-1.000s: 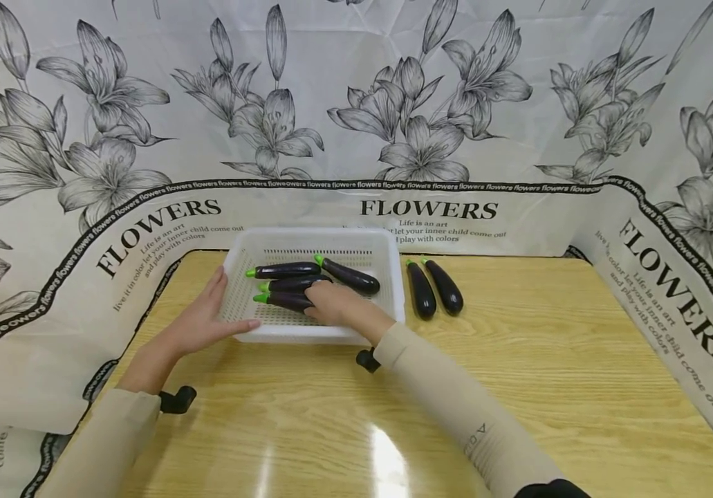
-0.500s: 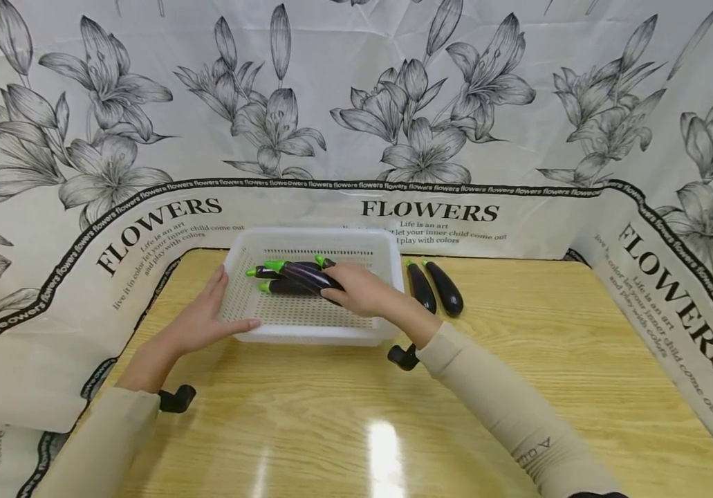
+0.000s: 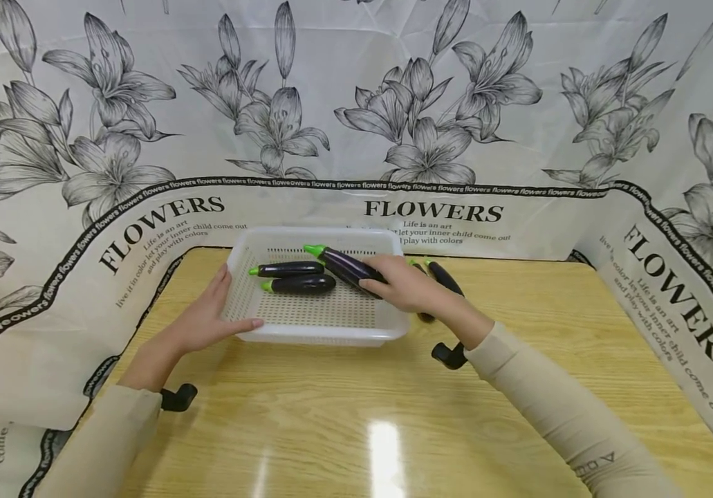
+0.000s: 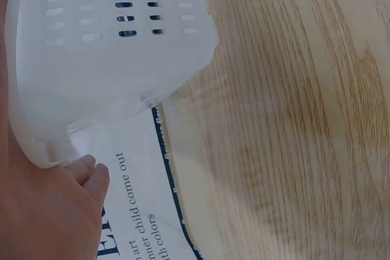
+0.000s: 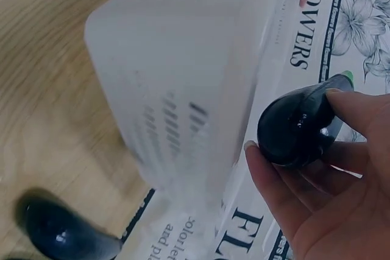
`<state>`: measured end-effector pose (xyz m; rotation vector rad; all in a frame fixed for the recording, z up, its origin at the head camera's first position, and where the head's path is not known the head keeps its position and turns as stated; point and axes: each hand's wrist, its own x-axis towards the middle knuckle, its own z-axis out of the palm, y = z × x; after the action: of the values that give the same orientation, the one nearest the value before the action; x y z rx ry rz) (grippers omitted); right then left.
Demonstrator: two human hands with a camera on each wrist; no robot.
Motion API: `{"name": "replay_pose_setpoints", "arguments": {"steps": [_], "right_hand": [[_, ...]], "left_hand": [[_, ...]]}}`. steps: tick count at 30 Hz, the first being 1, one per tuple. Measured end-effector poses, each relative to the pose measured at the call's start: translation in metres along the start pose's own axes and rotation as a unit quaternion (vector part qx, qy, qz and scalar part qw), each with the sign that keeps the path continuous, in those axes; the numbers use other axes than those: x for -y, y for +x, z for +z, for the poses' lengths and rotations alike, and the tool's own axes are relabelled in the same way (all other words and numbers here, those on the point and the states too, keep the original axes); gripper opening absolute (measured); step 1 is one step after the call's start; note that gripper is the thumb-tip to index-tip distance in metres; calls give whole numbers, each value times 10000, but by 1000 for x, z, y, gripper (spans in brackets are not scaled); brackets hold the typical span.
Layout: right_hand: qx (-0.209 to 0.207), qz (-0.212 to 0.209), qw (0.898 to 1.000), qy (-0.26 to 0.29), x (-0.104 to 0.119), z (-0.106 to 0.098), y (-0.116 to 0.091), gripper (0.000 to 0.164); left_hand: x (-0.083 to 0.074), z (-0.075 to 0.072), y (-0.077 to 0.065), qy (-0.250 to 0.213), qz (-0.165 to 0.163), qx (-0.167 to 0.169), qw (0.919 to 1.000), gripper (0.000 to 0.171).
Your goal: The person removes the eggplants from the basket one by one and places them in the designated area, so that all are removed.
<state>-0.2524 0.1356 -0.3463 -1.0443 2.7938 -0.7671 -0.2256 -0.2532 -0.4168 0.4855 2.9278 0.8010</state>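
Observation:
In the head view, a white perforated plastic basket [image 3: 321, 335] stands at the table's back. My left hand [image 3: 200, 318] holds its left front corner, the thumb along the front rim and the other fingers at the left side; in the left wrist view, fingertips [image 4: 96, 181] bend beneath the rim. Over the basket's right part, my right hand [image 3: 402, 282] grips the thick end of a dark purple eggplant [image 3: 346, 266], its green stem pointing back left. Two more eggplants, the rear one [image 3: 288, 270] and the front one [image 3: 301, 284], lie side by side in the basket.
Right of the basket, two eggplants lie on the wooden table [image 3: 549, 346], the farther one [image 3: 445, 277] partly behind my right wrist; one eggplant [image 5: 61, 229] shows in the right wrist view. A flower-printed cloth [image 3: 306, 152] rises behind and along both sides.
My right hand has lifted the front eggplant out of the row and carried it rightward over the basket. It now covers the eggplant at the back right. My left hand has stayed put.

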Motion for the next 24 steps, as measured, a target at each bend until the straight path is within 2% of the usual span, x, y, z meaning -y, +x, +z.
{"name": "replay_pose_setpoints", "arguments": {"steps": [5, 9, 12, 17, 21, 24], "right_hand": [[-29, 204, 9995, -251, -10, -8, -10, 44], [-183, 131, 9993, -286, -20, -14, -19, 42], [-290, 65, 9992, -272, -27, -16, -24, 37], [-337, 183, 9990, -248, -41, -18, -35, 29], [-443, 282, 9981, -317, -52, -21, -42, 36], [-452, 430, 9975, -339, -61, -22, -50, 35]], "left_hand": [[-1, -2, 1, -3, 7, 26, 10000, 130], [-1, -1, 0, -11, -6, 20, 10000, 130], [0, -1, -2, -5, -20, 2, 10000, 130], [-2, 1, -2, 8, 4, 20, 10000, 129], [-3, 0, -2, 16, -9, 10, 10000, 129], [-3, 0, -1, 2, -37, 30, 10000, 129]]}}
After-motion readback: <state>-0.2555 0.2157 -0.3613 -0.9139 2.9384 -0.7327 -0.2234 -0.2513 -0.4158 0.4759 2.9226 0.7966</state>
